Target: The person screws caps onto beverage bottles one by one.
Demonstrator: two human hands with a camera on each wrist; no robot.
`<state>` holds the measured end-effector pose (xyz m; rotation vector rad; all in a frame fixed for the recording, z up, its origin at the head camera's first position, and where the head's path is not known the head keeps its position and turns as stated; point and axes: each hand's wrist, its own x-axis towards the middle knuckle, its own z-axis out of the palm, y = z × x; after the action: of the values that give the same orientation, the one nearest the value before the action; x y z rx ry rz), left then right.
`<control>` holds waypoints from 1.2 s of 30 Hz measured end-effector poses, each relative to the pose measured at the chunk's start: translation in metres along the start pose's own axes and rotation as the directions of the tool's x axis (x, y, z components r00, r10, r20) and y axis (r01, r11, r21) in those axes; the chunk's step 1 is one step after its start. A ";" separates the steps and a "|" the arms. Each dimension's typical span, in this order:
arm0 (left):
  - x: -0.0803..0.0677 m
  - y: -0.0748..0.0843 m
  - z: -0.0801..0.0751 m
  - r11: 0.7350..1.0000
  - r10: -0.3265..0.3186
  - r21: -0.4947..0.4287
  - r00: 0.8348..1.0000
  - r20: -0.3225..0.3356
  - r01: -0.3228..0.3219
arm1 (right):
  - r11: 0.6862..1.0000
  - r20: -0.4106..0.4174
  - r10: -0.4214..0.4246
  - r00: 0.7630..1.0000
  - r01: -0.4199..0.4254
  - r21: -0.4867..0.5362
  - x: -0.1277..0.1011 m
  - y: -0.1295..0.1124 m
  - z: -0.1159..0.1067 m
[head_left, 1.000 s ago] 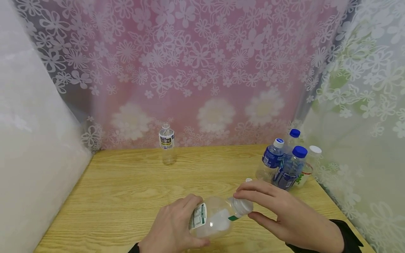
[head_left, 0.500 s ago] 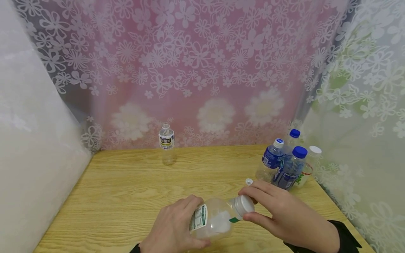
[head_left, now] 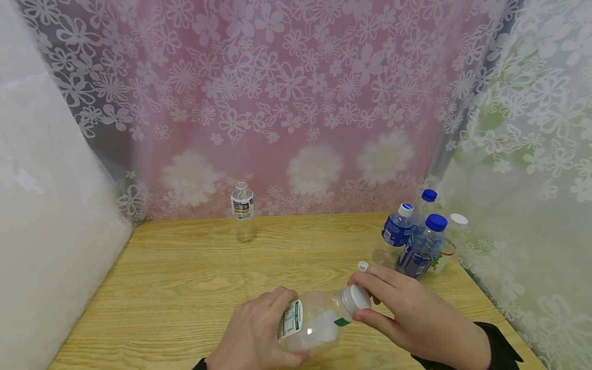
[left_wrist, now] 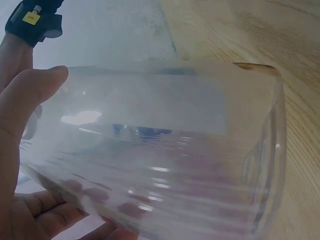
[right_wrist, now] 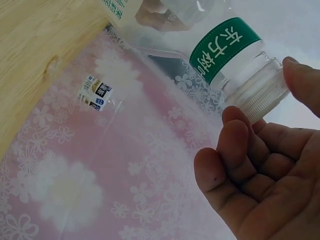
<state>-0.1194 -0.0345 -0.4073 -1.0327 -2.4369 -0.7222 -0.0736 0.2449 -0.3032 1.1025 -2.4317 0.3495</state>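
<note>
Two hands meet over our table [head_left: 185, 267], and between them lies a clear bottle [head_left: 312, 324], tipped almost flat just above the wood near the front edge. Its long axis runs left to right and slightly away from us: base toward our left, neck toward our right.

Our left hand [head_left: 256, 334] wraps the body from the near side, fingers curled round it, thumb along the top in the wrist view [left_wrist: 30, 95]. Our right hand [head_left: 407, 313] sits at the neck end, so it is the nearer one to the cap [head_left: 355, 299]. Its thumb and fingertips [right_wrist: 235, 135] pinch the white ribbed cap, with the palm open behind.

Four bottles [head_left: 416, 236] stand well apart at the far right, one uncapped bottle [head_left: 242, 210] by the back curtain. Smallest of all, a loose cap [head_left: 363, 265] lies just beyond our right fingers.
</note>
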 end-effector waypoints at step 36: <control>0.001 -0.003 -0.004 0.996 -0.084 0.011 0.987 0.133 0.083 | 0.992 -0.094 0.125 0.988 -0.125 0.010 -0.016 0.018 -0.022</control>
<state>-0.1217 -0.0376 -0.4047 -1.0123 -2.6090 -0.6937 -0.0716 0.2760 -0.2924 0.9159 -2.4230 0.4370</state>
